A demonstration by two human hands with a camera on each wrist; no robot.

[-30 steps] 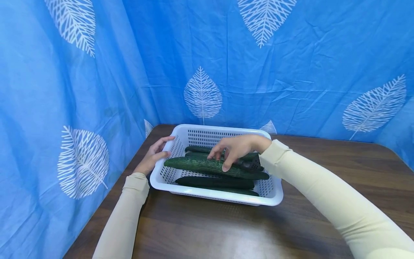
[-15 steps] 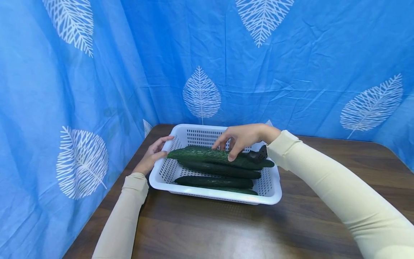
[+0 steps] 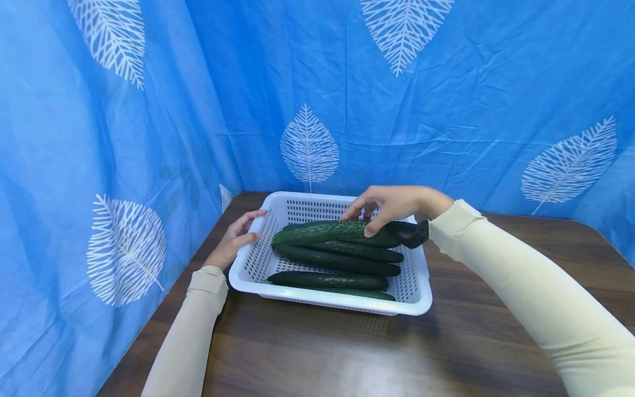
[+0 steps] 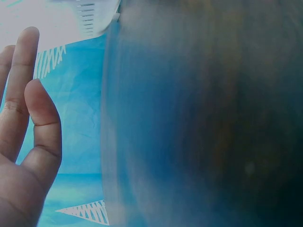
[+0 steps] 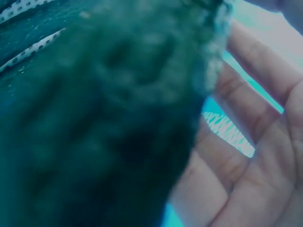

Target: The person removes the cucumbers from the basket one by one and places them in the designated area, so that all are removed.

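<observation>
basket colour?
White, with perforated walls, basket; head view shows it best.

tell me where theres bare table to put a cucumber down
Bare table runs right of the basket to the curtain, and in front of it between the two sleeves. The strip left of the basket is taken by the left hand. The basket itself is crowded with cucumbers.

Two bare hands — left hand (image 3: 233, 242), right hand (image 3: 392, 204) — emerge from long, close-fitting cream ribbed sleeves (image 3: 521, 298).
</observation>
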